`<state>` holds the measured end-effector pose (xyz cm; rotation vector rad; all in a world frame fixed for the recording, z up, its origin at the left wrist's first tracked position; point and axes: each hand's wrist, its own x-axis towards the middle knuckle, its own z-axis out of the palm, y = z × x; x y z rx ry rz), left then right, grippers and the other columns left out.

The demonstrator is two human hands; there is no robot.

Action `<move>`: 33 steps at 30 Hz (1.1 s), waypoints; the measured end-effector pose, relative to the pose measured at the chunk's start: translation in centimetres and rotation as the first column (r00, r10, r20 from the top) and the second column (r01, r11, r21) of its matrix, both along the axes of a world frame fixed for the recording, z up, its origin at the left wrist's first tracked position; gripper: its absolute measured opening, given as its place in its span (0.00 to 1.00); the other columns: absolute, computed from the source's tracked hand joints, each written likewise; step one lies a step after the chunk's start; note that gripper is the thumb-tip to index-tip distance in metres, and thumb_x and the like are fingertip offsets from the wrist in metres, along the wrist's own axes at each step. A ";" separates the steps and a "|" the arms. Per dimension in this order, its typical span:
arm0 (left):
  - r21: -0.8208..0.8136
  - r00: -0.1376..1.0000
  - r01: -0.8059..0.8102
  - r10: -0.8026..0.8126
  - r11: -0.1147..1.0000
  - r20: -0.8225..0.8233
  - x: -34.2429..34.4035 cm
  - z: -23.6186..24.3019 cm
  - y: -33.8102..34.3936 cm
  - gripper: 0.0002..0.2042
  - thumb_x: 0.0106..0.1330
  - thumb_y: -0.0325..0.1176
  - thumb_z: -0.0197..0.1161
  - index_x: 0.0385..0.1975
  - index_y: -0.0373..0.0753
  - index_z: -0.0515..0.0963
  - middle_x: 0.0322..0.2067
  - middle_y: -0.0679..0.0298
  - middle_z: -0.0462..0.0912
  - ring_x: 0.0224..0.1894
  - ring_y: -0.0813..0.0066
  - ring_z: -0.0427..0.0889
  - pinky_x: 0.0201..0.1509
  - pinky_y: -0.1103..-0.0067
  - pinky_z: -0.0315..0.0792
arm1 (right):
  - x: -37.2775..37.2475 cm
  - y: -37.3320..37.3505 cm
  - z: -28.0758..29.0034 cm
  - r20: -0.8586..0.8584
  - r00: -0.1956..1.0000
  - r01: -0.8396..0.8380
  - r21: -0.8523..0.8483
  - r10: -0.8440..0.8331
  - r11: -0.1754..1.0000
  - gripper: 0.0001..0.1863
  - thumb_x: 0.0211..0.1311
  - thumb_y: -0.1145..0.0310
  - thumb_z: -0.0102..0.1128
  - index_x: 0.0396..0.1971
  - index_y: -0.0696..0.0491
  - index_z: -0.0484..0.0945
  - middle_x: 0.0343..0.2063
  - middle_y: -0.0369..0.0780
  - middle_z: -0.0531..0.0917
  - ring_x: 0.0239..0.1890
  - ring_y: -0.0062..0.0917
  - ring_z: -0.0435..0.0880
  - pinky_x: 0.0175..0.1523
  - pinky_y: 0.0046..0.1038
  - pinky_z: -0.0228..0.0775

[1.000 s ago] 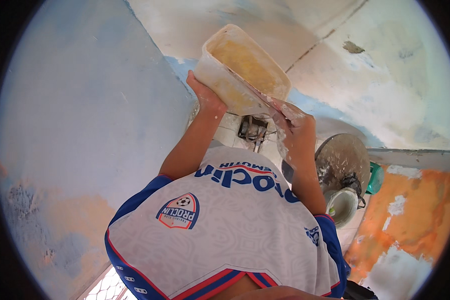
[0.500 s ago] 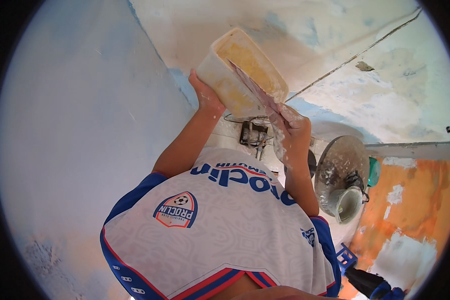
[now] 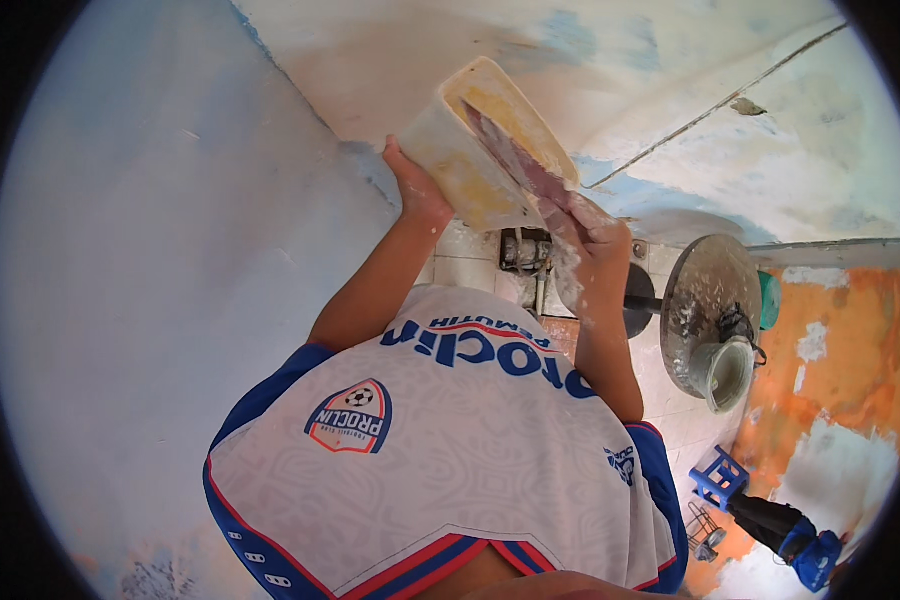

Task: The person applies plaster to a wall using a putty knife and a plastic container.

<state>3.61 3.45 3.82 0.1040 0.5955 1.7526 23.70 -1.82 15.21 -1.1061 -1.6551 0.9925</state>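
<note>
My left hand [image 3: 420, 195] grips the left end and underside of a pale plastic container [image 3: 445, 155], smeared yellowish inside and held tilted high above my shirt. In my right hand [image 3: 595, 245] is a long flat spreader [image 3: 520, 155], its blade coated with pinkish-grey paste and lying in the container's opening along the near rim. White paste coats the fingers and wrist of that hand. The spreader's handle is mostly hidden by my fingers.
Patchy painted walls [image 3: 150, 250] surround me. Below are a round paste-spattered table [image 3: 690, 280], a bucket [image 3: 728, 380], a green container [image 3: 770, 300] and a small machine with pipes [image 3: 520, 250]. At lower right, a person [image 3: 815, 555] in blue and black is at a blue stool [image 3: 715, 470].
The spreader's blade has moved up and left into the container's opening, which has tilted slightly. My view has shifted, bringing the stool and the other person into sight.
</note>
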 end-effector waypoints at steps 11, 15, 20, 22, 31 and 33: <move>0.270 1.000 -0.021 0.024 0.963 -0.007 -3.9 -2.6 -0.6 0.43 0.68 0.71 0.34 0.67 0.41 0.71 0.64 0.57 0.76 0.65 0.56 0.75 0.68 0.60 0.70 | 1.7 0.8 1.7 -0.305 0.939 0.152 -0.046 -0.159 0.987 0.12 0.71 0.79 0.63 0.51 0.63 0.82 0.34 0.37 0.86 0.22 0.11 0.73 0.26 0.15 0.61; 0.419 0.999 0.022 -0.034 0.908 0.021 -5.8 -4.2 -0.6 0.42 0.67 0.71 0.37 0.65 0.40 0.72 0.62 0.57 0.77 0.63 0.57 0.76 0.65 0.60 0.72 | 1.2 -1.1 2.3 -0.351 0.918 0.150 -0.125 -0.185 0.981 0.14 0.71 0.80 0.62 0.55 0.62 0.78 0.38 0.39 0.88 0.23 0.09 0.74 0.26 0.12 0.60; 0.401 0.999 0.021 -0.030 0.916 0.017 -7.1 -4.5 -1.1 0.41 0.67 0.70 0.38 0.64 0.40 0.73 0.60 0.57 0.78 0.61 0.57 0.77 0.64 0.61 0.73 | 0.9 -3.8 2.4 -0.182 0.973 0.152 0.022 -0.146 0.988 0.17 0.69 0.82 0.63 0.56 0.63 0.78 0.44 0.46 0.89 0.33 0.15 0.79 0.36 0.19 0.68; 0.394 1.000 0.023 -0.027 0.919 0.005 -7.3 -4.8 -1.2 0.41 0.67 0.70 0.39 0.63 0.40 0.73 0.60 0.57 0.78 0.60 0.57 0.78 0.63 0.61 0.74 | 0.3 -4.0 2.3 -0.071 0.993 0.100 0.056 -0.096 0.993 0.17 0.67 0.82 0.64 0.55 0.63 0.80 0.45 0.49 0.89 0.42 0.25 0.86 0.45 0.26 0.77; 0.363 1.000 0.020 -0.026 0.931 0.013 -7.4 -5.2 -1.0 0.39 0.66 0.67 0.41 0.61 0.39 0.75 0.57 0.56 0.80 0.57 0.58 0.79 0.60 0.62 0.75 | -2.0 -1.4 4.0 0.349 0.937 -0.080 0.233 -0.007 0.969 0.19 0.66 0.79 0.64 0.57 0.58 0.83 0.44 0.49 0.89 0.44 0.33 0.90 0.48 0.28 0.80; 0.363 0.999 0.022 -0.030 0.931 0.015 -7.5 -5.1 -0.8 0.38 0.66 0.67 0.41 0.60 0.39 0.75 0.56 0.56 0.81 0.56 0.58 0.80 0.60 0.63 0.76 | -1.9 -0.7 4.4 0.360 0.932 -0.107 0.216 0.023 0.971 0.19 0.65 0.78 0.63 0.56 0.55 0.83 0.41 0.48 0.88 0.40 0.41 0.90 0.44 0.32 0.81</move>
